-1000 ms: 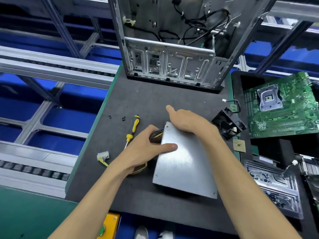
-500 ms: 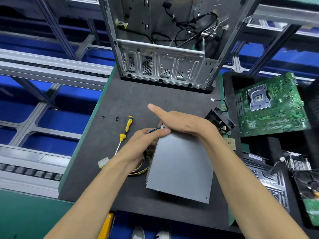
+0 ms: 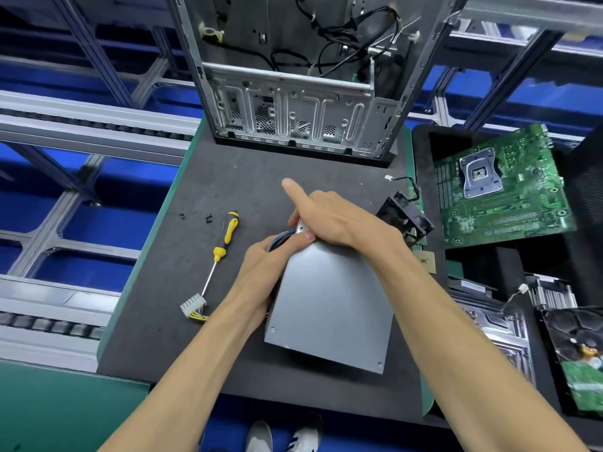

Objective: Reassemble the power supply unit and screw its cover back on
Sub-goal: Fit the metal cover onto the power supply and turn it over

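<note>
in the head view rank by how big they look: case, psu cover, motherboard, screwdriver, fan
1. case
2. psu cover and motherboard: look about alike, and the cover is nearer the camera, so unranked
3. screwdriver and fan: long and thin against compact, partly hidden; unsure

Both forearms reach forward, converging. The left hand (image 3: 261,272) curls its fingers inward, while the right hand (image 3: 329,216) grips, its index finger extended far-left.

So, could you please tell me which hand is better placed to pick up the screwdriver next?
Left hand: the yellow-handled screwdriver lies just to its left on the mat; the right hand is farther off.
</note>
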`<state>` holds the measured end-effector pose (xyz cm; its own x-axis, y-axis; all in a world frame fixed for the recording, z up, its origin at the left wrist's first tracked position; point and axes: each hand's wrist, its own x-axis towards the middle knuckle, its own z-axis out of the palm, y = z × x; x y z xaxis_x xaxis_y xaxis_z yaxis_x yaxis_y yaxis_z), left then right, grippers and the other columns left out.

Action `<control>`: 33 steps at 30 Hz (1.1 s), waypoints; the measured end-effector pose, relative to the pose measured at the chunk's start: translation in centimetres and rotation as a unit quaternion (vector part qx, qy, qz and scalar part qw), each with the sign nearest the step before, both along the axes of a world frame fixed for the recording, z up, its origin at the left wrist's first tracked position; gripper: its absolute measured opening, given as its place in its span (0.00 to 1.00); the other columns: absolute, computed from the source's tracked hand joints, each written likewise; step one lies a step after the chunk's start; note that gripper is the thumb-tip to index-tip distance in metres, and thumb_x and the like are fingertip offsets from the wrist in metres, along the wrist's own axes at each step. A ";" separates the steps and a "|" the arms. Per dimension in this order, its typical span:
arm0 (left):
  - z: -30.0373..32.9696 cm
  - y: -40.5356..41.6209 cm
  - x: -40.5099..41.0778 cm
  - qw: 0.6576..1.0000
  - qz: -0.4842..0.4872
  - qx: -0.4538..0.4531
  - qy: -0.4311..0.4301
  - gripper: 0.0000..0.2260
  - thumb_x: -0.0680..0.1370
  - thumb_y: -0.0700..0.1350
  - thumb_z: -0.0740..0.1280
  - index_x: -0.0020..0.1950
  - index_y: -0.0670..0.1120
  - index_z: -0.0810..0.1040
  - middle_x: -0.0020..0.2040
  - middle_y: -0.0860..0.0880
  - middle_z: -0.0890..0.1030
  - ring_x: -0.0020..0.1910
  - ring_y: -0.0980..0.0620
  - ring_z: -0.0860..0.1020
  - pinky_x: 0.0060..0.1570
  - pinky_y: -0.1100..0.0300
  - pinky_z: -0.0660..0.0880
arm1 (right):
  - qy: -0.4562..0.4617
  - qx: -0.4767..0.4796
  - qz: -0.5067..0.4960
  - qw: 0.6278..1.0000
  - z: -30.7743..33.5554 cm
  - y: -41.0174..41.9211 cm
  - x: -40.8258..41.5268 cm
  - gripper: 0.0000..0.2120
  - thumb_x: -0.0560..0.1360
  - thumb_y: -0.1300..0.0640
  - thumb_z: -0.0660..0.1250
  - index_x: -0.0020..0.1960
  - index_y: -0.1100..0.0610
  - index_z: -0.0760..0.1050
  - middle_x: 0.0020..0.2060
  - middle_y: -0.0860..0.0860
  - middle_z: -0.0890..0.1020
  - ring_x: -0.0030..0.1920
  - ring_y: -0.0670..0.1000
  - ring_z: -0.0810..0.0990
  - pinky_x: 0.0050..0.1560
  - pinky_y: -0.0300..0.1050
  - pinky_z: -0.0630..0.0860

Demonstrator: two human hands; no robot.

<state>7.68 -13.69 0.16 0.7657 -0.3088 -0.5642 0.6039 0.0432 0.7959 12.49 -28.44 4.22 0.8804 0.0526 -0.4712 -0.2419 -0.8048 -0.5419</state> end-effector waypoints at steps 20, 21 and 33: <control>0.4 3.0 4.3 0.959 -0.034 0.205 -0.192 0.08 0.80 0.45 0.69 0.56 0.51 0.86 0.53 0.55 0.87 0.52 0.58 0.83 0.54 0.59 0.75 | -0.285 -0.069 -0.012 0.956 -3.6 -0.5 -6.3 0.20 0.83 0.63 0.57 0.73 0.55 0.72 0.64 0.51 0.80 0.63 0.54 0.75 0.68 0.44 0.59; 0.6 3.5 4.2 0.966 -0.044 0.183 -0.180 0.10 0.80 0.43 0.67 0.56 0.51 0.86 0.54 0.53 0.87 0.55 0.57 0.84 0.56 0.57 0.75 | -0.288 -0.044 -0.028 0.956 -3.6 -0.6 -6.4 0.20 0.82 0.65 0.57 0.72 0.56 0.73 0.64 0.52 0.81 0.63 0.54 0.75 0.67 0.43 0.59; -0.6 4.6 1.4 0.978 -0.078 0.111 -0.158 0.33 0.68 0.63 0.75 0.71 0.59 0.74 0.65 0.61 0.81 0.66 0.59 0.77 0.71 0.52 0.70 | -0.197 0.234 -0.325 0.895 -5.6 -2.7 -9.5 0.19 0.85 0.49 0.58 0.75 0.47 0.69 0.62 0.41 0.77 0.59 0.39 0.73 0.60 0.39 0.67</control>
<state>9.13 -9.09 -0.49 0.8658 -0.3324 -0.3740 0.3119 -0.2258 0.9229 2.97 -31.15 -1.40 0.8897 -0.4207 -0.1771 -0.2920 -0.2262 -0.9293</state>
